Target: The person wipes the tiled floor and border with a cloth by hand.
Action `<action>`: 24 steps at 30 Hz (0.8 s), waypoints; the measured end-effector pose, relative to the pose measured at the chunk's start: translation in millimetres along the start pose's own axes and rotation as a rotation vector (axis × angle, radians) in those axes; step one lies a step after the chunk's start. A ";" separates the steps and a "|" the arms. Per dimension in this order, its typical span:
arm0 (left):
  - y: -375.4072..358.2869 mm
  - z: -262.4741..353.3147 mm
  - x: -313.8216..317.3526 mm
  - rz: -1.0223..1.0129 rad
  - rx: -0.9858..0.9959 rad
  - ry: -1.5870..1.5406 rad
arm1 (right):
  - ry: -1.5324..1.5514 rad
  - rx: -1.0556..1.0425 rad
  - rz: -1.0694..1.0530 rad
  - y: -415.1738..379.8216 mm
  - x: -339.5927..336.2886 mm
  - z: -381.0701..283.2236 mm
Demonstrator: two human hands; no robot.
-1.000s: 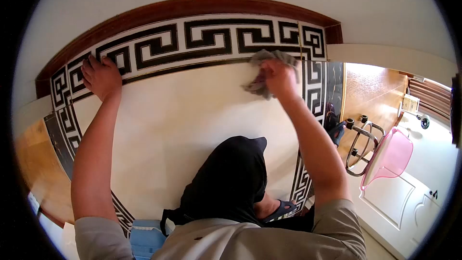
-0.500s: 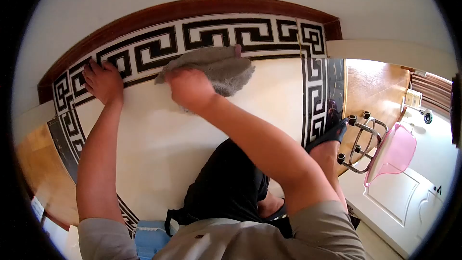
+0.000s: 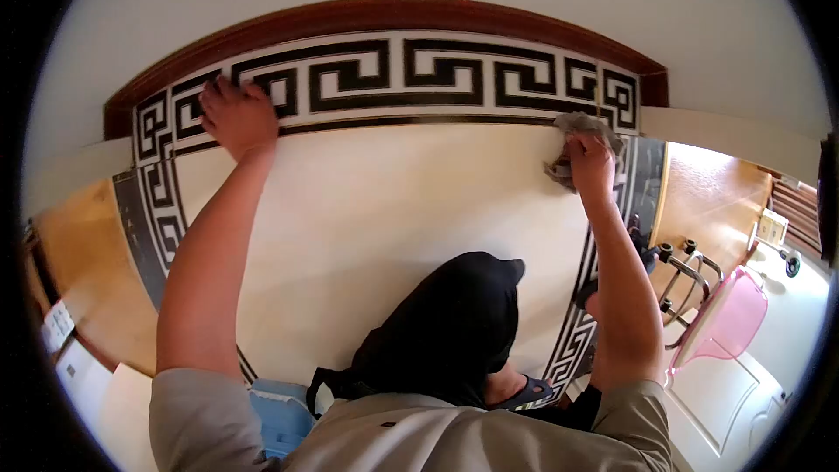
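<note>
My left hand [image 3: 240, 118] rests with fingers spread on the black-and-white patterned tile border [image 3: 350, 83], toward its left end. Nothing is in it. At the border's right corner, my right hand [image 3: 592, 160] is closed on a crumpled grey cloth [image 3: 587, 127], which lies against the floor. Part of the cloth is hidden beneath the fingers. Between the two hands stretches the smooth cream floor [image 3: 393, 192].
A dark red baseboard [image 3: 393, 13] runs along the wall ahead. On the right stands a metal-legged stool with a pink seat [image 3: 721, 319], near a white door [image 3: 730, 406]. A blue plastic container [image 3: 280, 411] sits by my left side. My bent knee [image 3: 472, 297] is in front.
My right hand has swept the grey cloth from the middle of the border to its right corner, and the cloth is now bunched smaller. My left hand stays on the border; the view shifts slightly.
</note>
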State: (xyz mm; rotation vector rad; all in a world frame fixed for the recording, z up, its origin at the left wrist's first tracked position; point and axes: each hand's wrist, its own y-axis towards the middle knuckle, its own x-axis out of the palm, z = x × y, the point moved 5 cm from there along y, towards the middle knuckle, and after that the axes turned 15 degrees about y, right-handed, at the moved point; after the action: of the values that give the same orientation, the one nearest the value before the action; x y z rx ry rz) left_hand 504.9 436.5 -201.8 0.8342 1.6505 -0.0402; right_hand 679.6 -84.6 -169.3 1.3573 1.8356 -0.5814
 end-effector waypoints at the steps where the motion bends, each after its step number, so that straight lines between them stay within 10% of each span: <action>1: 0.1 -0.5 -1.2 -0.007 0.007 -0.018 | -0.012 -0.008 -0.026 -0.3 9.9 -9.9; 11: -0.2 -1.7 0.6 -0.092 -0.015 -0.078 | -0.033 -0.277 -0.259 -13.0 122.7 -152.2; 17: 1.3 -4.3 9.4 -0.018 0.011 -0.035 | -0.173 -0.247 -0.740 -29.3 196.9 -266.2; 24: 2.5 -5.8 16.2 -0.052 0.059 0.058 | 0.111 -0.403 -0.580 -42.8 256.1 -298.1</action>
State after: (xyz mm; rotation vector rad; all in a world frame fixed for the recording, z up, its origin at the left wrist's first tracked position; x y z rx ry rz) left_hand 501.1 449.0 -213.3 0.8431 1.7326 -0.1022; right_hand 511.5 272.2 -196.3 0.5959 2.2978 -0.3901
